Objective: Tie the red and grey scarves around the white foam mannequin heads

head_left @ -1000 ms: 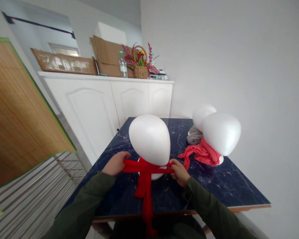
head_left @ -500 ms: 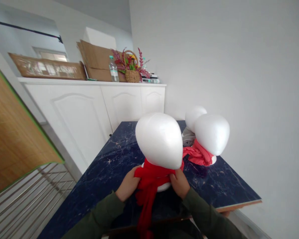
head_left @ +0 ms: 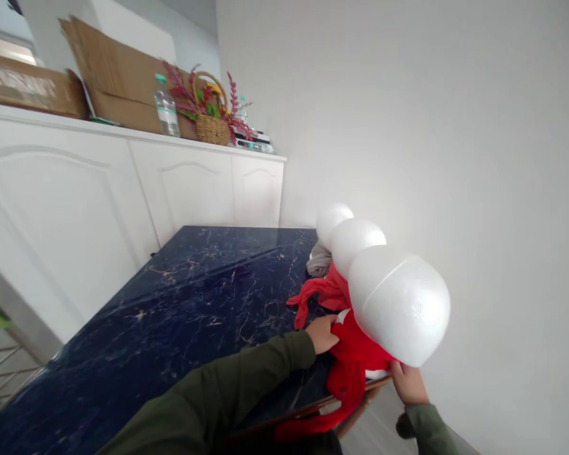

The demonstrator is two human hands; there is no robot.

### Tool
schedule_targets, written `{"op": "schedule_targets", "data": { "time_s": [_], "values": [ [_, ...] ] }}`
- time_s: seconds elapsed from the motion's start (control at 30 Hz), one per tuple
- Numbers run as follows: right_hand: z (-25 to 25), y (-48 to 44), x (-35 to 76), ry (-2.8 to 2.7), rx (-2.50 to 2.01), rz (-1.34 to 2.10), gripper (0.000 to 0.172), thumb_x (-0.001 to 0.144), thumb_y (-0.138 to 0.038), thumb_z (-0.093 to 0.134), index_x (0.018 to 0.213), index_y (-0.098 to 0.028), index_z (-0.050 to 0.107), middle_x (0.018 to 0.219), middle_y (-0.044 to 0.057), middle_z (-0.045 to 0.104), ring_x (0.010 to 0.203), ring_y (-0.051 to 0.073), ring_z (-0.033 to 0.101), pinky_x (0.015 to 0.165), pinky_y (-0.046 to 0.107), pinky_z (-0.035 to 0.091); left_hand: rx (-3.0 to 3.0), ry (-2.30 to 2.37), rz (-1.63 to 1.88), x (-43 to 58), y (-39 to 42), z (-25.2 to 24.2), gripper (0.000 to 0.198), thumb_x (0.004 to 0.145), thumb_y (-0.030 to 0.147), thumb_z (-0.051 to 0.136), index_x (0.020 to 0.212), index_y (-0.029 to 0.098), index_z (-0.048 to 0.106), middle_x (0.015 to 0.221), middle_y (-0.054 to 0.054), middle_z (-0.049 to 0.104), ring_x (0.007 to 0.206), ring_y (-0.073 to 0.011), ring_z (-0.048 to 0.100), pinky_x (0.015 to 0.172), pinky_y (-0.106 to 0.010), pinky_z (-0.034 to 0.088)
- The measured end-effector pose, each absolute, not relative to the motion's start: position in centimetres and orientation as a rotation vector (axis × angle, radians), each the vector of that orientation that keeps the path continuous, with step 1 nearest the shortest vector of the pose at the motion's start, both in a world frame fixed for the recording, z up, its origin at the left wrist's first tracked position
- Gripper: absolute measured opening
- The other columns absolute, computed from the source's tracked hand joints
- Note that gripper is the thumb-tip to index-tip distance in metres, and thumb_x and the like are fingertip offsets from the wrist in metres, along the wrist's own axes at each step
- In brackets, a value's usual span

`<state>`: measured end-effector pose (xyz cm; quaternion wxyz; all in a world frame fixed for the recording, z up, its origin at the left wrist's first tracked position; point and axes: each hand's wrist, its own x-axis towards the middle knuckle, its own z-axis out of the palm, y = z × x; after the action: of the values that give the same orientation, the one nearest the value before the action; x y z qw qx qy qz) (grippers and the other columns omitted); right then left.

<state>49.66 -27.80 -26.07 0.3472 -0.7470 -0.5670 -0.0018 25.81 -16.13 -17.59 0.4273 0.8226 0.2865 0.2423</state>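
Observation:
A white foam mannequin head (head_left: 401, 303) stands at the table's near right corner, a bright red scarf (head_left: 355, 347) wrapped around its neck. The scarf's loose end hangs down over the front edge. My left hand (head_left: 321, 333) grips the scarf at the left side of the neck, fingers partly hidden in the cloth. On the other side, my right hand (head_left: 409, 382) is closed on the scarf just under the head. Directly behind stands a second white head (head_left: 358, 243) with a coral-red scarf (head_left: 323, 291).
A third white head (head_left: 332, 221) with a grey scarf (head_left: 319, 260) stands farthest back in the row, by the wall. The dark blue marbled table (head_left: 208, 303) extends left. A white cabinet (head_left: 194, 170) bears cardboard boxes (head_left: 123, 82), a water bottle (head_left: 167, 110) and a flower basket (head_left: 212, 128).
Both hands have carried the head with the bright red scarf from the front middle of the table to its right corner, in line with the other two. The view has turned right.

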Motion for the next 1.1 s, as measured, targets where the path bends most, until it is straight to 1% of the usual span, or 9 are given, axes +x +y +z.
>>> {"op": "schedule_targets", "data": {
  "time_s": [0.17, 0.3, 0.47, 0.6, 0.67, 0.77, 0.9, 1.0, 1.1],
  "values": [
    [-23.8, -28.7, 49.2, -1.638, -1.958, 0.086, 0.043, 0.074, -0.041, 0.043, 0.102, -0.013, 0.06, 0.105, 0.014, 0.061, 0.105, 0.027, 0.051, 0.091, 0.039, 0.038, 2.263, 0.66, 0.691, 25.6, -15.5, -19.0, 0.044, 0.063, 0.011, 0.048, 0.105, 0.017, 0.059, 0.101, -0.006, 0.064, 0.095, -0.0226, 0.056, 0.087, -0.033, 0.04],
    [-21.7, -29.2, 49.1, -1.839, -1.914, 0.109, 0.052, 0.071, -0.045, 0.05, 0.112, -0.012, 0.054, 0.109, 0.015, 0.058, 0.108, 0.027, 0.048, 0.094, 0.039, 0.035, 2.248, 0.717, 0.608, 23.3, -15.1, -19.2, 0.051, 0.061, 0.024, 0.06, 0.111, 0.012, 0.055, 0.108, -0.011, 0.06, 0.098, -0.0242, 0.054, 0.087, -0.034, 0.04],
    [-19.0, -31.7, 48.5, -1.879, -2.076, 0.247, 0.061, 0.06, -0.043, 0.062, 0.112, -0.013, 0.055, 0.108, 0.015, 0.058, 0.104, 0.031, 0.051, 0.09, 0.042, 0.037, 2.05, 0.749, 0.498, 17.6, -14.9, -19.2, 0.048, 0.065, 0.031, 0.061, 0.11, 0.015, 0.054, 0.107, -0.009, 0.059, 0.094, -0.0196, 0.056, 0.078, -0.03, 0.045],
    [-15.1, -34.5, 44.0, -1.963, -2.078, 0.595, 0.036, 0.066, -0.039, 0.058, 0.096, -0.021, 0.064, 0.093, 0.008, 0.065, 0.083, 0.024, 0.059, 0.074, 0.033, 0.045, 2.009, 0.79, 0.506, 12.6, -15.9, -19.1, 0.039, 0.069, 0.028, 0.058, 0.106, 0.016, 0.056, 0.103, -0.007, 0.06, 0.092, -0.0168, 0.056, 0.08, -0.029, 0.043],
    [-13.0, -34.7, 40.0, -2.13, -1.861, 0.816, 0.026, 0.069, -0.036, 0.056, 0.091, -0.024, 0.064, 0.088, 0.004, 0.065, 0.075, 0.018, 0.058, 0.066, 0.027, 0.044, 1.987, 0.794, 0.5, 10.8, -16.5, -19.1, 0.036, 0.07, 0.028, 0.057, 0.103, 0.016, 0.057, 0.1, -0.006, 0.061, 0.089, -0.0161, 0.056, 0.079, -0.028, 0.043],
    [-11.4, -31.6, 33.0, -2.346, -1.411, 1.003, 0.021, 0.068, -0.032, 0.059, 0.088, -0.024, 0.063, 0.081, 0.001, 0.064, 0.071, 0.014, 0.056, 0.061, 0.023, 0.04, 1.858, 0.812, 0.55, 8.9, -16.7, -19.1, 0.033, 0.069, 0.028, 0.058, 0.098, 0.014, 0.059, 0.093, -0.006, 0.063, 0.08, -0.0147, 0.057, 0.075, -0.027, 0.044],
    [-13.8, -22.1, 23.0, -2.16, -1.06, 0.98, 0.01, 0.07, -0.024, 0.054, 0.065, -0.018, 0.06, 0.061, -0.003, 0.055, 0.058, 0.01, 0.047, 0.057, 0.023, 0.033, 1.504, 0.824, 0.821, 7.2, -15.1, -19.5, 0.025, 0.067, 0.028, 0.059, 0.087, 0.013, 0.061, 0.084, -0.005, 0.064, 0.075, -0.0139, 0.056, 0.073, -0.027, 0.044],
    [-17.4, -15.7, 17.1, -1.62, -1.014, 1.199, 0.022, 0.067, -0.03, 0.059, 0.052, -0.017, 0.05, 0.053, -0.004, 0.048, 0.053, 0.009, 0.041, 0.053, 0.023, 0.031, 1.131, 0.881, 1.087, 6.0, -13.5, -20.4, 0.02, 0.065, 0.028, 0.056, 0.078, 0.012, 0.058, 0.065, -0.002, 0.06, 0.059, -0.0115, 0.055, 0.06, -0.025, 0.043],
    [-20.2, -12.6, 14.4, -1.482, -0.972, 1.398, 0.036, 0.072, -0.049, 0.049, 0.054, -0.019, 0.042, 0.044, -0.005, 0.042, 0.042, 0.008, 0.038, 0.044, 0.023, 0.028, 0.992, 0.914, 1.153, 5.1, -12.4, -21.3, 0.026, 0.069, 0.035, 0.047, 0.082, 0.013, 0.052, 0.046, 0.004, 0.048, 0.036, -0.0089, 0.042, 0.042, -0.023, 0.036]
  ]
}}
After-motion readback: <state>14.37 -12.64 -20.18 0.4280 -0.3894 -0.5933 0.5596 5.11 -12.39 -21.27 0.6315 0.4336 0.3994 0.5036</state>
